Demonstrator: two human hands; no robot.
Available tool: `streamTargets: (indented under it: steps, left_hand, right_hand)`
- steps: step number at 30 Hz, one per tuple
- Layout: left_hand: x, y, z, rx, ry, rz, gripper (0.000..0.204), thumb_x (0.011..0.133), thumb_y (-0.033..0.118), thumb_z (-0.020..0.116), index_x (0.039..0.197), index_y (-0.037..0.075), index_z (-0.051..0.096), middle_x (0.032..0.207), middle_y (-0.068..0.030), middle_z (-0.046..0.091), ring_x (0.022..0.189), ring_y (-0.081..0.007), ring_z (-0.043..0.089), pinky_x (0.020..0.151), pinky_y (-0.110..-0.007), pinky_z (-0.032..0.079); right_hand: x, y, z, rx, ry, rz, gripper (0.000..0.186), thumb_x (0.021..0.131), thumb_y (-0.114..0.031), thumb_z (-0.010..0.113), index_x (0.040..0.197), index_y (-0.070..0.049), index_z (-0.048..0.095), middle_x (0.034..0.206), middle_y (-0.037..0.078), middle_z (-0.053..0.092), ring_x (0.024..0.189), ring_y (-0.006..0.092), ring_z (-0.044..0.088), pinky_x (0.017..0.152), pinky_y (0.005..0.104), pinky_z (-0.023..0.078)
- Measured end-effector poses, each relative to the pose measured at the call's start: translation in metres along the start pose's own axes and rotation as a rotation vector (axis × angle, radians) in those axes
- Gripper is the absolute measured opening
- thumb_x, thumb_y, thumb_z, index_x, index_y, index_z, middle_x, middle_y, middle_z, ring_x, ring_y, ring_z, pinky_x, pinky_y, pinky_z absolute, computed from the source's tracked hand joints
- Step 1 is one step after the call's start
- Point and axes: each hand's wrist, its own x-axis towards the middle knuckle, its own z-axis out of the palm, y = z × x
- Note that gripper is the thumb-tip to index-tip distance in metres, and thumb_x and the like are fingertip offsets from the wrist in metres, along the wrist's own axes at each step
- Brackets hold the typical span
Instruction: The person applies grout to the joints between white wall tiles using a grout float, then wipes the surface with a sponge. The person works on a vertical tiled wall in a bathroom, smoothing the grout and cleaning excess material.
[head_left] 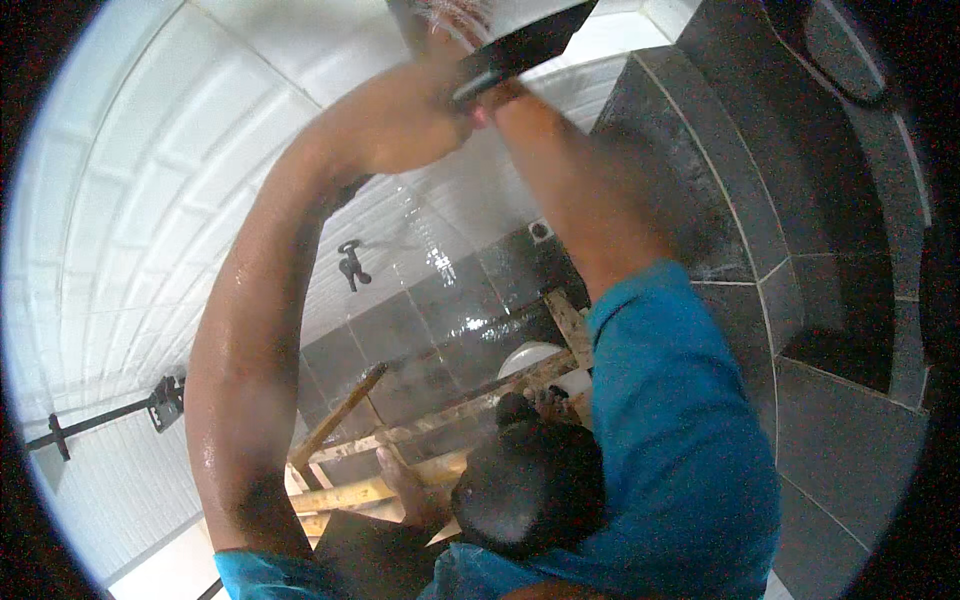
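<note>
Both my arms reach up, the forearms wet. A flat black panel with a straight edge [535,45] is at the top; I cannot make out its exact kind. My left hand [415,120] is closed at the panel's near end, with the fingers mostly turned away. My right hand [497,100] is close beside it, partly behind the panel. Its fingers are hidden, and blurred pale streaks, perhaps water, cross the skin above. Both short sleeves [680,390] are blue.
Below me are wooden rails [350,495], a bare foot [405,490] and a dark rounded shape [530,485] I cannot identify. A black tap [352,266] juts from the white tiled wall [150,200]. The grey tiled floor [400,330] looks wet. Dark tiled ledges [840,460] run along the right.
</note>
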Motion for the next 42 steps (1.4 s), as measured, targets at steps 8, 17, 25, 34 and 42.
streamTargets:
  steps: [8,17,25,34,42]
  left_hand:
    - [-0.005,0.007,-0.004,-0.021,-0.007,0.008,0.022,0.086,0.015,0.056,0.102,0.006,0.070,0.074,-0.0047,0.063,0.069,-0.0147,0.057,0.065,-0.033,0.047]
    - [0.000,-0.003,0.010,0.023,-0.075,-0.087,0.024,0.085,0.012,0.054,0.103,0.004,0.069,0.076,-0.0052,0.065,0.073,-0.0157,0.061,0.071,-0.032,0.048]
    - [-0.001,-0.010,0.027,0.003,-0.130,-0.180,0.023,0.086,0.010,0.054,0.103,0.006,0.069,0.075,-0.0030,0.063,0.072,-0.0134,0.060,0.070,-0.031,0.048]
    - [-0.002,-0.018,0.026,-0.170,-0.029,-0.120,0.031,0.076,0.014,0.056,0.100,-0.001,0.069,0.077,-0.0203,0.068,0.078,-0.0323,0.068,0.075,-0.041,0.050]
    - [0.001,-0.020,0.034,-0.066,-0.109,-0.143,0.023,0.085,0.013,0.056,0.101,0.005,0.070,0.075,-0.0049,0.065,0.070,-0.0152,0.060,0.066,-0.031,0.048]
  right_hand:
    - [-0.013,0.001,-0.013,-0.006,0.004,-0.029,0.051,0.092,-0.036,0.055,0.137,-0.013,0.050,0.143,0.008,0.048,0.135,0.0294,0.042,0.116,0.0496,0.027]
    - [0.002,0.012,-0.032,-0.046,-0.029,-0.084,0.050,0.093,-0.034,0.054,0.138,-0.012,0.050,0.142,0.009,0.049,0.134,0.0296,0.043,0.115,0.0488,0.028]
    - [0.002,0.026,-0.057,-0.071,-0.077,-0.132,0.050,0.093,-0.033,0.054,0.138,-0.011,0.049,0.141,0.009,0.050,0.134,0.0297,0.044,0.114,0.0481,0.030]
    - [0.003,0.025,-0.057,-0.099,-0.078,-0.171,0.049,0.094,-0.032,0.053,0.138,-0.011,0.049,0.140,0.010,0.050,0.132,0.0299,0.045,0.113,0.0473,0.031]
    - [0.003,0.022,-0.048,-0.074,-0.082,-0.208,0.049,0.095,-0.031,0.053,0.138,-0.010,0.048,0.139,0.010,0.051,0.132,0.0301,0.045,0.112,0.0466,0.032]
